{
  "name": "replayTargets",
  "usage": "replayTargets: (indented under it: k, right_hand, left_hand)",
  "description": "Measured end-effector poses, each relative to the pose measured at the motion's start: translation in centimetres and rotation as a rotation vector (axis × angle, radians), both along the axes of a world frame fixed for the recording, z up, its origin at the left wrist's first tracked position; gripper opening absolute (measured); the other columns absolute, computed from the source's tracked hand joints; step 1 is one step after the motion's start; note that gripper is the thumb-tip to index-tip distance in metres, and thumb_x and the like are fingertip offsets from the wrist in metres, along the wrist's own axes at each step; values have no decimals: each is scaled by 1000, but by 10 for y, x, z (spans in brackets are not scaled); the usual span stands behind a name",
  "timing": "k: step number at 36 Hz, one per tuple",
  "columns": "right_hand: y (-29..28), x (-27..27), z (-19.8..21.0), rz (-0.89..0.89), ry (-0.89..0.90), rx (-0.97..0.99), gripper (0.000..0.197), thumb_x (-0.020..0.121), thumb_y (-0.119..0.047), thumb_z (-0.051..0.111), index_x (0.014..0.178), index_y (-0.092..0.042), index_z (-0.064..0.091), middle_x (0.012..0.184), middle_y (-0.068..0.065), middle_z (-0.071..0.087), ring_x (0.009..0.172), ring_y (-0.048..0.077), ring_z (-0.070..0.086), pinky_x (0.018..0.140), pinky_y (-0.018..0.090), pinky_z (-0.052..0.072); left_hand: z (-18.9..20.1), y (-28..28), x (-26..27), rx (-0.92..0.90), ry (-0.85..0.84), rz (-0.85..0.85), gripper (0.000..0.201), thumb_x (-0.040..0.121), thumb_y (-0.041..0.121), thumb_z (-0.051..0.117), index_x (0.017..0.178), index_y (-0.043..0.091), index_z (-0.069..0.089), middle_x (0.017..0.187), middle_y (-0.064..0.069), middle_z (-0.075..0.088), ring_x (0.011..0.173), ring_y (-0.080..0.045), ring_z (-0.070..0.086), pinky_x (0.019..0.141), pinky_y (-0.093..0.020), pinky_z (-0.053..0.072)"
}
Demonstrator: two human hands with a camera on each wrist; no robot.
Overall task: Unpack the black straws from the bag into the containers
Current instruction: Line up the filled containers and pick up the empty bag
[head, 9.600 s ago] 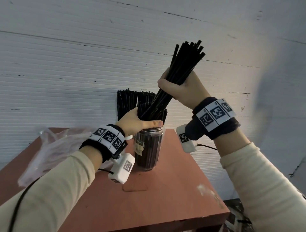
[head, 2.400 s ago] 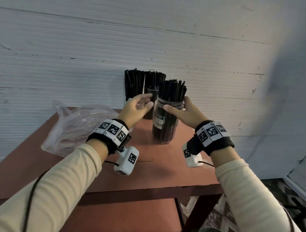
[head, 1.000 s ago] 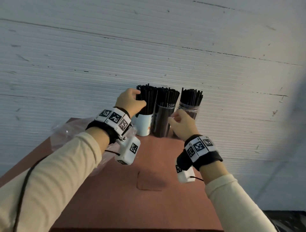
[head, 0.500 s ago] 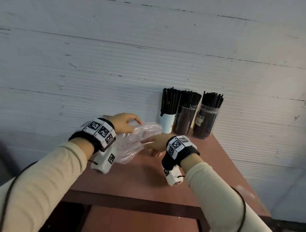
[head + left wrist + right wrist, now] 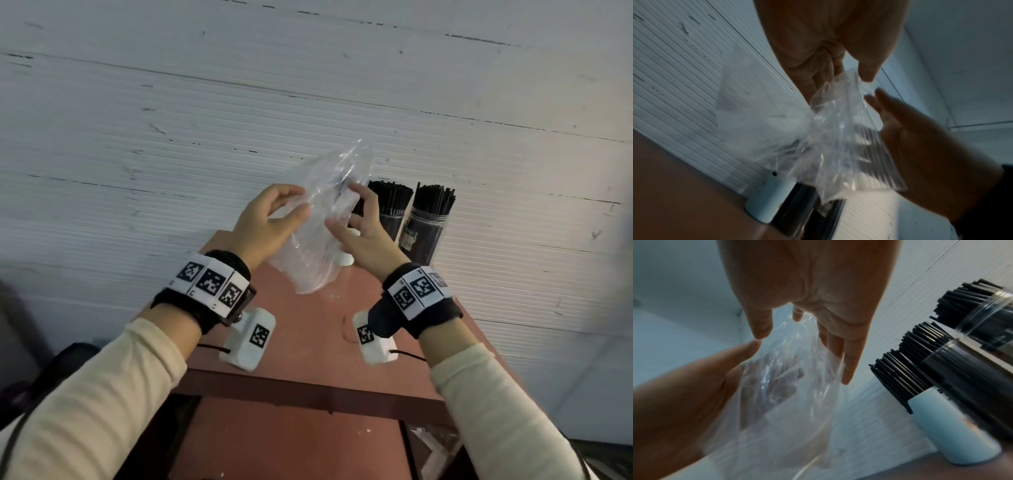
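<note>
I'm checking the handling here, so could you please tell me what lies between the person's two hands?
The clear plastic bag lies between them, lifted above the table: the left hand and right hand each hold a side. The head view shows it best; no straws show inside.

We see a thin, clear, glossy plastic bag (image 5: 322,222), crinkled all over. The jars (image 5: 426,236) look like clear shiny plastic, the cup (image 5: 953,426) smooth and matt white. The table (image 5: 308,342) is matt reddish-brown; the ribbed wall (image 5: 137,137) is scuffed.
</note>
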State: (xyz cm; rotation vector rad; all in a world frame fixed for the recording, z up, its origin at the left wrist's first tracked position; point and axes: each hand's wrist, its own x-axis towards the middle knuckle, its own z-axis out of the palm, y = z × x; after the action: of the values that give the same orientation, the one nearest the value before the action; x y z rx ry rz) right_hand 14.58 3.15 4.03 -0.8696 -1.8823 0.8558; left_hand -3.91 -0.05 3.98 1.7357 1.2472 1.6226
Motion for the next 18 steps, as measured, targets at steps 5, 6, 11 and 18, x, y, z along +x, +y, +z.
replayTargets:
  k: [5, 6, 11, 18]
  right_hand:
    - [-16, 2, 6, 35, 43, 173, 77, 93, -34, 60, 151, -38, 9, 148, -30, 14, 140, -5, 16, 109, 12, 28]
    - [-17, 3, 6, 32, 83, 197, 82, 93, -28, 62, 152, -35, 5, 147, -33, 8, 141, -6, 12, 106, 6, 26]
    - [-25, 12, 4, -18, 180, 337, 101, 89, -20, 68, 142, -52, -12, 138, -51, -8, 119, 15, 45, 100, 37, 40]
    - [-28, 34, 1, -114, 22, 367, 60, 92, -19, 61, 143, -36, 37, 141, -12, 42, 111, 13, 55, 82, 32, 52]
  left_hand:
    - [-3, -4, 33, -8, -51, -129, 18, 96, 44, 48, 103, 41, 64, 116, 10, 66, 116, -11, 61, 105, -42, 46]
    - [-3, -4, 38, 2, -48, -140, 20, 99, 38, 45, 104, 39, 64, 114, 11, 66, 115, -10, 60, 105, -39, 45]
    - [0, -9, 53, 6, -9, -192, 28, 106, 22, 35, 117, 29, 59, 126, 2, 62, 120, -4, 55, 109, -26, 39]
    - [7, -16, 60, -190, 43, -270, 33, 101, 43, 43, 114, 27, 69, 102, 6, 70, 99, -9, 66, 90, -33, 52]
